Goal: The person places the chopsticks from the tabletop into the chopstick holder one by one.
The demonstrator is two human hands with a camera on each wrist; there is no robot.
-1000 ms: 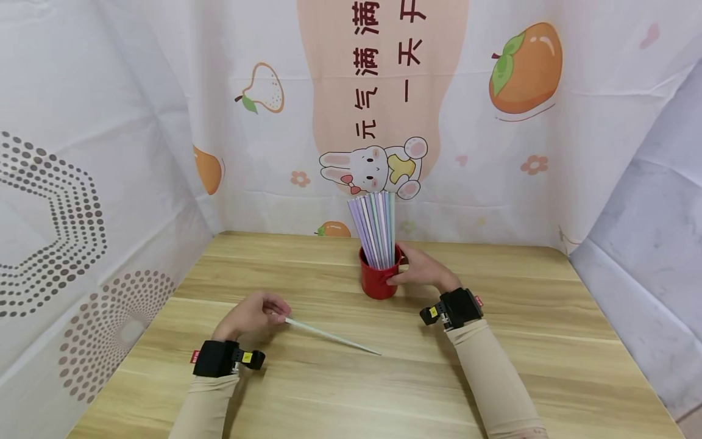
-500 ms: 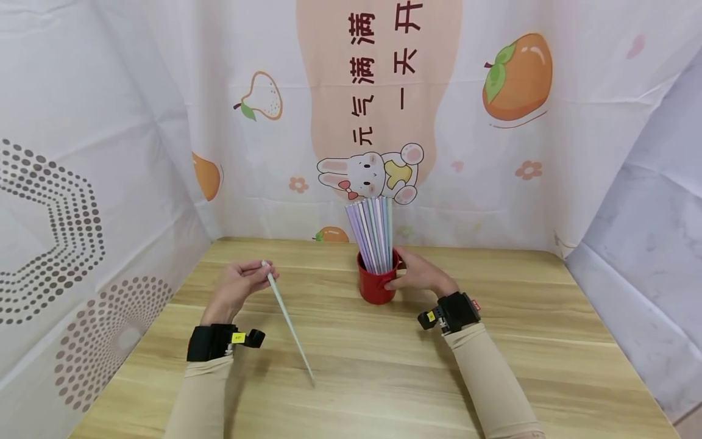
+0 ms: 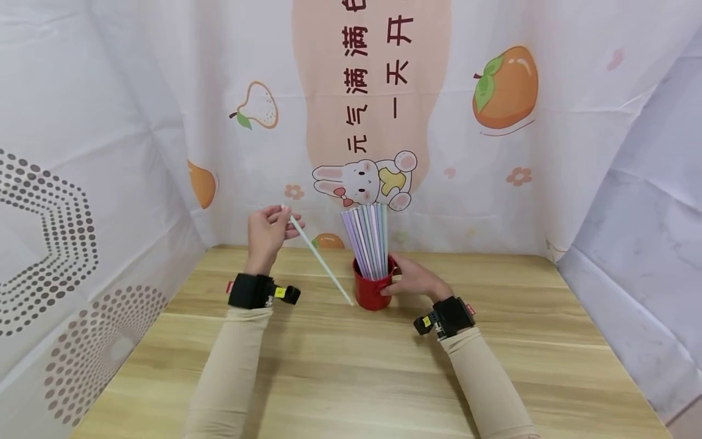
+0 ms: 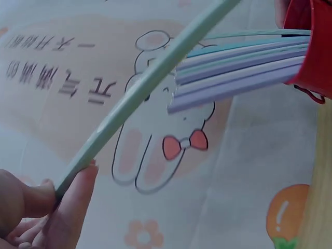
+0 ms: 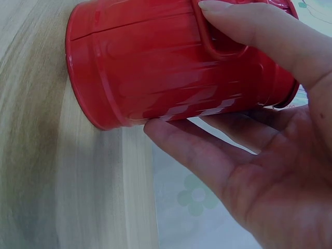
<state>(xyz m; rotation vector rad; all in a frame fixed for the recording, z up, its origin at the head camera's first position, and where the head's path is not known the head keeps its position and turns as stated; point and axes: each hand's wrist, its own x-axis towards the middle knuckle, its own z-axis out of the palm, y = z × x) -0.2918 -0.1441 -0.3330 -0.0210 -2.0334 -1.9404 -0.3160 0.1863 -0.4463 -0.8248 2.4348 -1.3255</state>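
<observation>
My left hand (image 3: 270,230) pinches a pale green chopstick (image 3: 321,261) near its thick end, raised above the table. Its thin tip slants down to the right, close beside the red mug (image 3: 370,297). In the left wrist view, thumb and fingertips meet on the end of the chopstick (image 4: 127,107). A bundle of pastel chopsticks (image 3: 366,241), purple, white, green and blue, stands upright in the mug, lower ends hidden. My right hand (image 3: 414,279) holds the mug from the right. In the right wrist view, the thumb lies at the mug's handle (image 5: 223,49) and the fingers reach along its side.
The mug stands on a wooden table (image 3: 340,378) toward the back. Behind it hangs a white cloth (image 3: 433,231) printed with a rabbit and fruit. More cloth (image 3: 126,201) hangs on the left side. Both wrists wear black camera bands (image 3: 455,316).
My left hand has lifted the chopstick off the low left, turned it, and brought it up and right, its tip now near the mug. The right hand has stayed on the mug.
</observation>
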